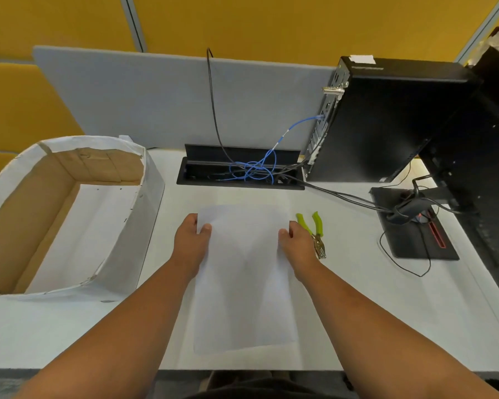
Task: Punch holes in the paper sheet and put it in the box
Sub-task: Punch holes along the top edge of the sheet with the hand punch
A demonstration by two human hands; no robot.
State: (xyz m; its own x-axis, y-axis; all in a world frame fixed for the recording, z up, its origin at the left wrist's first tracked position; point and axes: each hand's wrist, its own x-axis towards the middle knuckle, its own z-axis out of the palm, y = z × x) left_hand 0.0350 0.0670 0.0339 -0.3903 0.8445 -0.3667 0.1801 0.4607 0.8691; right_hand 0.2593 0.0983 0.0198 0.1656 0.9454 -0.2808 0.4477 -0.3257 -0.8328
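Both hands hold a paper sheet [244, 277] by its long edges over the desk [357, 298], the left hand [191, 240] and right hand [296, 243] each pinching an edge between thumb and curled fingers, likely to keep it flat. The green-handled punch [314, 233] lies just beside the right hand, within easy reach. The open box [69, 214] stands well to the left, with bare desk between it and the sheet.

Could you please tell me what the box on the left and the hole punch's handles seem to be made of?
The large open box looks like brown cardboard covered outside in matte white paper, its edges ragged. The green-handled metal hole punch seems to have rubbery or plastic grips over shiny metal.
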